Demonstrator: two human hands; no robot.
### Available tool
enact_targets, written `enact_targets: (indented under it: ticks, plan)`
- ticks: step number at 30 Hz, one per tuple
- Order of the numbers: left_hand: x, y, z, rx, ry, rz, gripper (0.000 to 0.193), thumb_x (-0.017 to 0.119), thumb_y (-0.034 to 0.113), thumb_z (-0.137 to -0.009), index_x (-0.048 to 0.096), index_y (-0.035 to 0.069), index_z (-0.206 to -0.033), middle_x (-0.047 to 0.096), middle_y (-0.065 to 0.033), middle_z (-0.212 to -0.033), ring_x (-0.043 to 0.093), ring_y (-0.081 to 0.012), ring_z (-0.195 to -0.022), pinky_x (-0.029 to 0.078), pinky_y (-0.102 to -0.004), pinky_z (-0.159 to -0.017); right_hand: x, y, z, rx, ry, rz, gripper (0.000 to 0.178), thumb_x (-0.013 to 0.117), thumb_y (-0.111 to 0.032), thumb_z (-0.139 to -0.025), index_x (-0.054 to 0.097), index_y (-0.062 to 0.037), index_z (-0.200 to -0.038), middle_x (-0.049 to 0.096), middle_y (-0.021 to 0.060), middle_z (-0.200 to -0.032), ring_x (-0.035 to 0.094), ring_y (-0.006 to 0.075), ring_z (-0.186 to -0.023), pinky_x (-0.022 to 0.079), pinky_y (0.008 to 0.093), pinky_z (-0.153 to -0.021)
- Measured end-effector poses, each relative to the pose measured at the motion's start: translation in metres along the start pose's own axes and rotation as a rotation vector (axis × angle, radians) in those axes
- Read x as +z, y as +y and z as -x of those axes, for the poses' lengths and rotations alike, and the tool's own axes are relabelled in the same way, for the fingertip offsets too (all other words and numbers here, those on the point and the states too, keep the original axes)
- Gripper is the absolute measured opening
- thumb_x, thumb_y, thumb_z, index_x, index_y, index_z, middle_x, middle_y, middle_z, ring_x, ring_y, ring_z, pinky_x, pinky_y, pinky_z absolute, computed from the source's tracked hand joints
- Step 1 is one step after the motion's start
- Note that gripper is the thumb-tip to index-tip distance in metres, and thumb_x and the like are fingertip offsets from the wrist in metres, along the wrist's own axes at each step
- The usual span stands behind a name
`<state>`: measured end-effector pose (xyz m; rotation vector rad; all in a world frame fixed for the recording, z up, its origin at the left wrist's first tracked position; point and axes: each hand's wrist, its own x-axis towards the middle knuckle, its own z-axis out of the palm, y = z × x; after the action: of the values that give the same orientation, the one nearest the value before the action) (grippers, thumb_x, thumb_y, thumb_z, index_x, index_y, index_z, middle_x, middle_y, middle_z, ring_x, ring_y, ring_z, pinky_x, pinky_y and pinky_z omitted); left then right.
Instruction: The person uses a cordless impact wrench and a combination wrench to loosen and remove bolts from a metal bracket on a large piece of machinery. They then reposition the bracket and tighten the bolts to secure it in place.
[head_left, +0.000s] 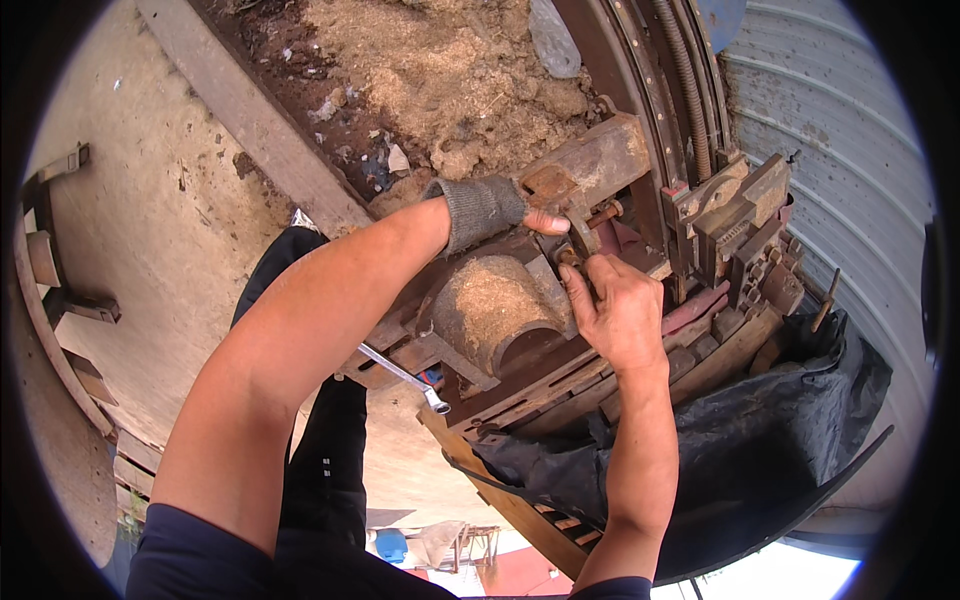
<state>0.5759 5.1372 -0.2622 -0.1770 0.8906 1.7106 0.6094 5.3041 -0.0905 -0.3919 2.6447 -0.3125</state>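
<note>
My left hand (485, 212), in a grey knit glove with the thumb bare, reaches over the rusty machine. Its thumb lies against an upright metal plate (581, 225); the other fingers are hidden. My right hand (625, 310) is closed just below that plate, thumb and forefinger pinching a small rusty bolt end (567, 256). Another rusty bolt (606, 214) sticks out on the plate's far side. Nearer me, a half-round metal housing (495, 305) is dusted with sawdust. A silver ring spanner (405, 378) lies across the machine's edge below my left forearm.
Sawdust (450, 70) heaps behind a long beam (255, 110). A large curved wheel guard (640, 90) with a ribbed hose (685, 85) rises at the far right. Metal blocks (735, 220) sit near a corrugated wall (830, 120). Black sheeting (740, 440) hangs at the lower right.
</note>
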Motion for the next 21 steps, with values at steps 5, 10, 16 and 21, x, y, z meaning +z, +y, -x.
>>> enact_targets:
  ticks: [5,10,16,21]
  plan:
    - [0.004,0.011,0.005,-0.096,-0.003,-0.043,0.072,0.089,0.044,-0.075,0.066,0.0,-0.127,0.07,-0.014,-0.115,0.064,-0.0243,-0.109,0.049,-0.0362,-0.095,0.007,0.001,-0.001,0.11,0.063,-0.178,0.027,0.073,-0.019,-0.092,0.057,-0.0001,-0.081,0.062,0.0181,-0.074,0.06,0.0421,-0.065,0.046,0.0451,-0.057]
    - [0.0,0.011,0.007,-0.103,0.025,-0.112,0.076,0.089,0.05,-0.073,0.067,-0.002,-0.125,0.07,-0.0148,-0.115,0.064,-0.0247,-0.109,0.049,-0.0362,-0.096,0.011,0.002,-0.002,0.138,-0.057,0.006,0.029,0.07,-0.023,-0.095,0.057,-0.0026,-0.08,0.064,0.0178,-0.072,0.063,0.042,-0.066,0.048,0.049,-0.059]
    - [0.0,0.002,0.002,-0.004,0.037,-0.111,0.077,0.089,0.051,-0.072,0.068,-0.002,-0.124,0.071,-0.0151,-0.115,0.065,-0.0254,-0.109,0.049,-0.0365,-0.097,0.006,-0.001,0.002,0.159,0.125,-0.181,0.015,0.065,-0.015,-0.096,0.067,-0.0001,-0.097,0.067,0.0188,-0.084,0.066,0.0398,-0.078,0.053,0.0464,-0.069]
    - [0.002,0.006,0.003,-0.041,0.02,-0.065,0.076,0.089,0.048,-0.073,0.067,-0.002,-0.126,0.07,-0.0146,-0.119,0.063,-0.0243,-0.112,0.047,-0.036,-0.1,0.008,0.007,0.02,0.207,0.024,-0.251,0.037,0.055,0.009,-0.08,0.071,-0.0021,-0.111,0.067,0.0172,-0.098,0.067,0.0382,-0.087,0.054,0.0427,-0.077]
